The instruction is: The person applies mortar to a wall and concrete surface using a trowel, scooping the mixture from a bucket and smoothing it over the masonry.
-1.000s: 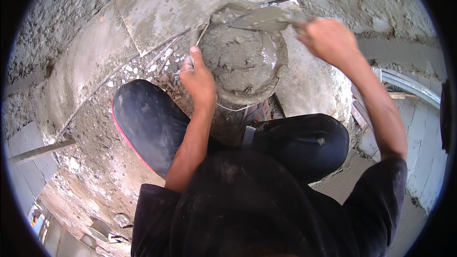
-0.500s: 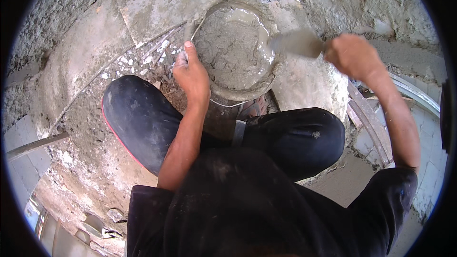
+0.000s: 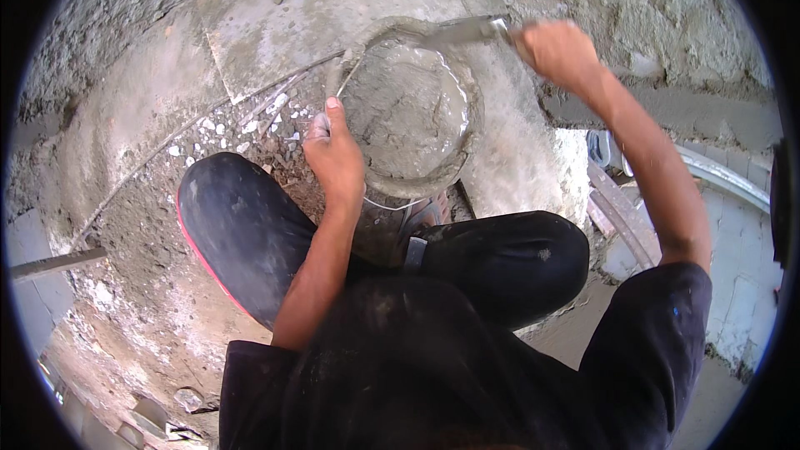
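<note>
A round bucket [image 3: 475, 121], its rim caked with grey, stands in front of my knees. Wet mortar [image 3: 398, 108] fills much of it, with a shiny watery patch along the right side. My left hand [image 3: 335, 148] is closed at the bucket's left edge, thumb up, gripping the thin wire handle [image 3: 351, 73]. Beyond the right part of the rim, my right hand [image 3: 557, 50] is wrapped round the grip of a trowel. The mortar-smeared trowel blade [image 3: 457, 33] points left, over the far right rim; whether it touches the rim I cannot tell.
Mortar-stained boards [image 3: 292, 21] lie under and around the bucket. White rubble bits [image 3: 219, 128] are scattered left of it. Long strips [image 3: 621, 212] lie at the right, near pale tiles [image 3: 746, 283]. My bent knees [image 3: 512, 254] flank the bucket's near side.
My right hand has swung the trowel from the bucket's right side to its far right rim. My left hand keeps its hold. The whole scene sits slightly lower in view.
</note>
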Tool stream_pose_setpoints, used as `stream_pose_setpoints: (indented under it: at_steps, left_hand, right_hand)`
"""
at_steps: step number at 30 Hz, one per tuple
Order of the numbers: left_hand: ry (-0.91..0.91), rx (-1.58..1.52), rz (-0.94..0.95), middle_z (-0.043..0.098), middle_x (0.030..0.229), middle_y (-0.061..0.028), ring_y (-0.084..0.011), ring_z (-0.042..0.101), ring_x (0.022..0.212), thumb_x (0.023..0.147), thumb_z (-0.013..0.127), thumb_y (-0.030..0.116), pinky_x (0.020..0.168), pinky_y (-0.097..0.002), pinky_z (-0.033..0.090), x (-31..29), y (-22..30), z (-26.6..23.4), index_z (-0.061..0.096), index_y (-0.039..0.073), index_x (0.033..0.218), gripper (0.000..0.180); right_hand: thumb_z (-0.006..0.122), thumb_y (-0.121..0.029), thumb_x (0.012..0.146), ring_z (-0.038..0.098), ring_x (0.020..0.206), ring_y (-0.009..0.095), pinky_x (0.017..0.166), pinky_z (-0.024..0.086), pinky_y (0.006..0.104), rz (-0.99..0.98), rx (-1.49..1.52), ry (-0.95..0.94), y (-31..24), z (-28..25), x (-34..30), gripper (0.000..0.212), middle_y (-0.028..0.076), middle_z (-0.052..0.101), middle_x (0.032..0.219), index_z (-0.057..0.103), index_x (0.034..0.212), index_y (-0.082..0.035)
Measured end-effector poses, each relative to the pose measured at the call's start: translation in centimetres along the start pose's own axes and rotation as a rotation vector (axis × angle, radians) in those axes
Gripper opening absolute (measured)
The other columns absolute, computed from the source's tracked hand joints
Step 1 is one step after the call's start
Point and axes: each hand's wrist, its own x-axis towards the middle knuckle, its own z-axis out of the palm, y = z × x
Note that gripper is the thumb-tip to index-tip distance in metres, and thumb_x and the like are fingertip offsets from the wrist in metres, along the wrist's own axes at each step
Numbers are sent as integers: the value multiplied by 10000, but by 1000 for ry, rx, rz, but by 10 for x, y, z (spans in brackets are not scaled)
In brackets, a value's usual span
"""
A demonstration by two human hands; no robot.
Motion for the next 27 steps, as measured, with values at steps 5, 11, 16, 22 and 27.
stream_pose_setpoints:
  at_steps: [5, 11, 16, 22, 27]
  left_hand:
    - [86, -29, 82, 454, 673, 33, -84, 381, 668, 1027, 541, 335, 587, -307, 343, 1, -8, -4, 563, -28, 756, 454]
    - [20, -1, 31, 591, 837, 14, -65, 476, 784, 1040, 532, 312, 704, -246, 410, -4, -4, -7, 665, -58, 986, 397]
    - [16, -2, -13, 598, 837, 6, -73, 486, 782, 1043, 523, 318, 714, -252, 422, 0, -10, -7, 661, -44, 986, 392]
    - [68, 23, 72, 449, 660, 24, -104, 380, 654, 1036, 523, 341, 588, -330, 360, -3, -4, -9, 573, -31, 783, 453]
    - [54, 159, 126, 523, 755, 8, -89, 421, 725, 1044, 511, 333, 645, -299, 385, -6, -3, -10, 620, -51, 882, 430]
  right_hand:
    - [607, -236, 929, 626, 549, 309, 484, 506, 401, -328, 393, 348, 11, 72, -89, 248, 192, 664, 781, 611, 1071, -33]
    - [541, -184, 976, 494, 486, 141, 395, 430, 298, 581, 2010, -174, -56, 139, -103, 320, 69, 532, 745, 484, 1203, 33]
    - [562, -250, 994, 478, 497, 126, 444, 436, 316, 62, 1674, -18, -100, 81, -35, 272, 27, 508, 663, 543, 1101, -1]
    - [580, -281, 959, 678, 816, 395, 721, 521, 491, -148, 819, 254, -61, 85, -49, 310, 207, 680, 883, 563, 1138, -28]
    - [623, -230, 885, 685, 753, 368, 664, 539, 506, -192, 249, 252, -26, 68, -82, 343, 187, 697, 904, 602, 1203, -105]
